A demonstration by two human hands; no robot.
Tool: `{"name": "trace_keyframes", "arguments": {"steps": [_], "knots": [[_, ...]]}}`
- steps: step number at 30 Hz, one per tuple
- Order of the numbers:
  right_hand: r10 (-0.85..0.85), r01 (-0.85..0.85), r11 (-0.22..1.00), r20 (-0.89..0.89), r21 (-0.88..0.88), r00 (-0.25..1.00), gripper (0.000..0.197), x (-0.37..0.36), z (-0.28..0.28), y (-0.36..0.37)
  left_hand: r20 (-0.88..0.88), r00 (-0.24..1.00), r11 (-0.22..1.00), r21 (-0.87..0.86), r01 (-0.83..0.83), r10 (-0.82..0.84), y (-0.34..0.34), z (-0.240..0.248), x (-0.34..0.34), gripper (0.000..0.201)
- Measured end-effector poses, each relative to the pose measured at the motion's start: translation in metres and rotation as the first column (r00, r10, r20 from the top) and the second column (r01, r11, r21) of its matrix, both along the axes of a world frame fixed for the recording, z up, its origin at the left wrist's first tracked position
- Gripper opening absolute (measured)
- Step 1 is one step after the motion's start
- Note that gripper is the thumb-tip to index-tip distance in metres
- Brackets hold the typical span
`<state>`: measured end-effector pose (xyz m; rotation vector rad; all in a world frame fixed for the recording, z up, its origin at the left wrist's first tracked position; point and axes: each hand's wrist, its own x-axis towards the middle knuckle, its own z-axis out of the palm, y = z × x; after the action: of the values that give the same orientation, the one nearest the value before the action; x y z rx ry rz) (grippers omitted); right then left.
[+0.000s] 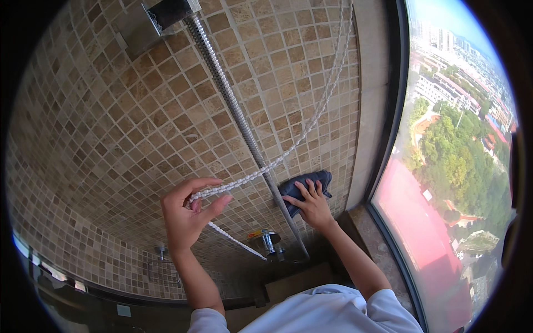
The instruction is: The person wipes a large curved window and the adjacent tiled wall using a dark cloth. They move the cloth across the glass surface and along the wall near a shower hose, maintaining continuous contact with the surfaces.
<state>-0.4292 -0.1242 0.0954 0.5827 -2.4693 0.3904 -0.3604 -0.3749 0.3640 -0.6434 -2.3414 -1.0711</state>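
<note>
My left hand (pixel 189 216) is raised in front of the tiled wall, with a white beaded chain (pixel 288 149) running through its curled fingers. Its thumb and forefinger stand apart, while the other fingers are partly hidden. From the hand the chain rises in a double strand to the top right, and a tail hangs below it. On the right, my right hand (pixel 314 206) holds a bunched dark blue cloth (pixel 304 187) flat against the wall, fingers spread over it. A ribbed metal shower hose (pixel 233 105) passes just left of that cloth, and the chain crosses it.
The hose hangs from a metal bracket (pixel 171 14) at the top left. Low down are a chrome shower tap (pixel 268 241) and a wire rack (pixel 164 269). A large dark-framed window (pixel 461 166) fills the right side, beside a stone ledge (pixel 369 233).
</note>
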Motion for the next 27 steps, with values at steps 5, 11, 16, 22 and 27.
{"name": "trace_keyframes", "arguments": {"steps": [5, 11, 16, 22, 27], "knots": [[-0.039, -0.052, 0.967, -0.346, -0.251, 0.938, 0.072, -0.013, 0.174, 0.000, -0.196, 0.970, 0.956, 0.280, -0.086, 0.145, 0.005, 0.013, -0.009, 0.018], [0.096, -0.098, 0.993, -0.032, -0.070, 0.995, 0.070, 0.003, 0.049, 0.008, 0.139, 0.979, 0.880, 0.470, 0.068, -0.150, 0.024, -0.006, -0.014, 0.037], [0.042, -0.069, 0.981, -0.149, -0.179, 0.988, 0.072, -0.003, 0.097, 0.017, 0.137, 0.984, 0.942, 0.330, 0.060, -0.111, 0.046, 0.002, -0.014, 0.045], [0.109, -0.224, 0.924, -0.346, -0.311, 0.932, 0.069, -0.010, 0.191, 0.014, 0.125, 0.992, 0.972, 0.234, 0.000, -0.030, 0.066, -0.011, -0.010, 0.022], [0.292, -0.293, 0.955, -0.030, -0.050, 0.956, 0.068, -0.006, 0.078, 0.022, -0.022, 0.990, 0.990, 0.012, -0.137, 0.138, 0.075, 0.000, -0.006, 0.027]]}}
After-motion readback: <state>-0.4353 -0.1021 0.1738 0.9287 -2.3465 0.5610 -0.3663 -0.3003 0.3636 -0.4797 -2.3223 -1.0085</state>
